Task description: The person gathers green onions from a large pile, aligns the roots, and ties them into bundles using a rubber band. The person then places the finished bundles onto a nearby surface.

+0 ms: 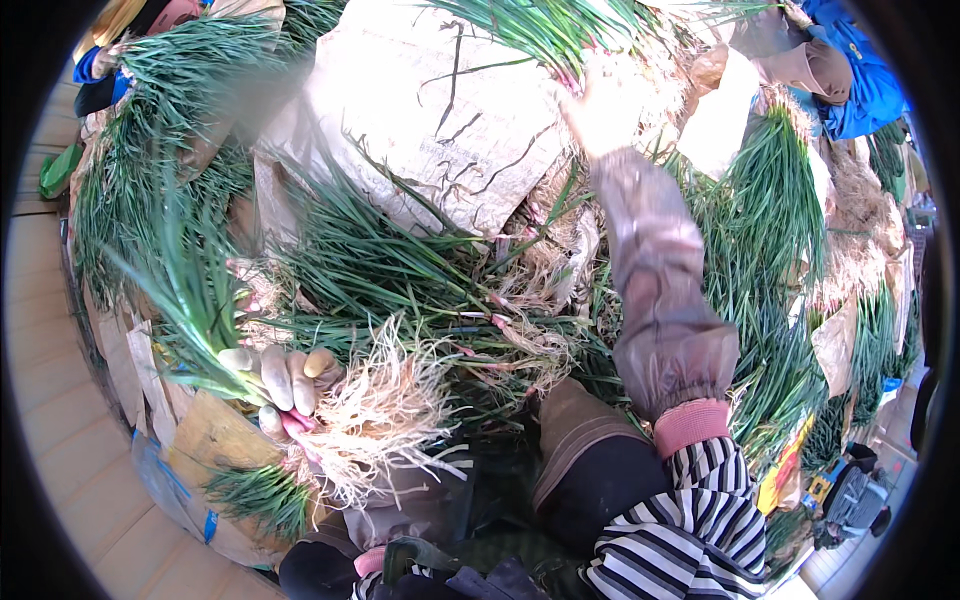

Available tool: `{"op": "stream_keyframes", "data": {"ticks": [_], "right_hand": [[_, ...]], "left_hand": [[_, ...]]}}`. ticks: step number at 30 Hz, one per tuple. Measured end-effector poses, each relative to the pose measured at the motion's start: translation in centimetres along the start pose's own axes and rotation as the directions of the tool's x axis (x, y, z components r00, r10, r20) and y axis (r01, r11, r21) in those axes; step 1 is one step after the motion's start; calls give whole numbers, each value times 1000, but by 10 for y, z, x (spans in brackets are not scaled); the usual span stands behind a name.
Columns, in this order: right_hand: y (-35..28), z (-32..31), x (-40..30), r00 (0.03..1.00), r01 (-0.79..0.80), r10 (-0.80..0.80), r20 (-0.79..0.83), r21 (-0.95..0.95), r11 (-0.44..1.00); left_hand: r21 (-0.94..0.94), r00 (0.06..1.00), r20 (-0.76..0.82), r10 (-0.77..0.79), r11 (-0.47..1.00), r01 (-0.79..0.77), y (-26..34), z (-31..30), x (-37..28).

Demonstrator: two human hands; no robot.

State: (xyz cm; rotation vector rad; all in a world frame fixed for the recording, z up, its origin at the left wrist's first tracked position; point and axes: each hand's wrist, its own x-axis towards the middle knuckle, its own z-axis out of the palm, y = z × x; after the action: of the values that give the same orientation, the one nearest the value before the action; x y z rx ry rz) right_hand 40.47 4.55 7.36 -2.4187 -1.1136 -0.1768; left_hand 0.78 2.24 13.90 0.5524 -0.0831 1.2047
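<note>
My left hand (291,382), in a pale, soiled glove, grips a bunch of green onions (382,412) by its pink stem bases. Its long whitish roots spread to the right and the green leaves point up and left. Farther off, my right hand (606,109) reaches forward beside the pink bases of another green onion bunch (544,34). Glare and blur wash out its fingers, so whether they close on the stems cannot be told. Loose green onions (390,255) lie between my hands, in front of a white woven sack (450,112) strewn with dark leaf scraps.
Heaped green onion bunches (180,75) line the left, with more bunches (780,172) on the right. Another person's arm in a blue sleeve (870,82) is at the upper right. Below my left hand is a small bunch (259,495) on brown sheeting (217,435). Pale floor tiles (67,375) run along the left.
</note>
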Motion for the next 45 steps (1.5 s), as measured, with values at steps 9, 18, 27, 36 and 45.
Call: {"op": "stream_keyframes", "data": {"ticks": [9,18,27,36,45], "right_hand": [[3,28,27,866,-106,66,496,52,993],[2,25,-31,940,213,-174,294,-105,971],[26,-27,-35,995,-92,67,68,484,870],[-12,23,-20,926,328,-270,264,-210,921],[-48,32,-160,498,733,-723,478,213,646]], "left_hand": [[136,991,17,-131,982,127,-26,-6,-3],[29,967,-181,-177,982,185,-34,-4,-23],[54,986,-134,-95,993,103,-8,-28,-18],[380,901,-411,-137,873,306,-34,-22,-18],[116,967,-230,-106,984,136,-33,-27,-36]]}}
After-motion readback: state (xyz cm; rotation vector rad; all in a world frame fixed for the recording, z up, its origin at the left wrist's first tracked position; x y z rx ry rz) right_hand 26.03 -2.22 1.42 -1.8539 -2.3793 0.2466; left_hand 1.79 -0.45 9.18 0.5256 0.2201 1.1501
